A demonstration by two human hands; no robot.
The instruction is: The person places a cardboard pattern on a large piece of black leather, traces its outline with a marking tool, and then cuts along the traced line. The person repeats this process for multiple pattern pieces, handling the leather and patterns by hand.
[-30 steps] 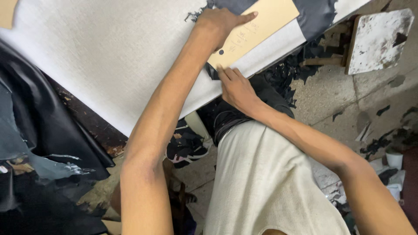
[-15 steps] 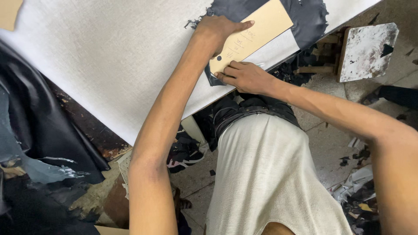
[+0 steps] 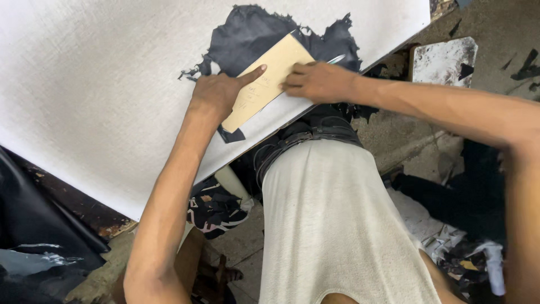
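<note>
In the upper middle of the frame, the left hand (image 3: 216, 95) lies flat on a tan card template (image 3: 264, 90), forefinger stretched up along its face and the other fingers curled at its lower left end. The template sits slantwise on a ragged dark leather piece (image 3: 253, 36), which lies on the white table cover (image 3: 84, 84). The right hand (image 3: 315, 81) comes in from the right and is closed around a thin metal tool (image 3: 336, 58), whose tip shows just above the knuckles at the template's right long edge; how tightly it is gripped cannot be told.

The template's lower end is close to the table's slanting near edge, and a dark corner of leather pokes out just below it. Both hands work near that edge, with the person's body pressed against it. To the left and upper left the white cover spreads wide and bare, so there is open room on that side. Past the edge at upper right stands a paint-stained block (image 3: 444, 61) on the floor, well apart from the hands.

Compared with half a second ago, the right hand has moved up from the template's lower end to its right side, and more of the dark leather now shows above the template. The left hand still presses in the same spot.
</note>
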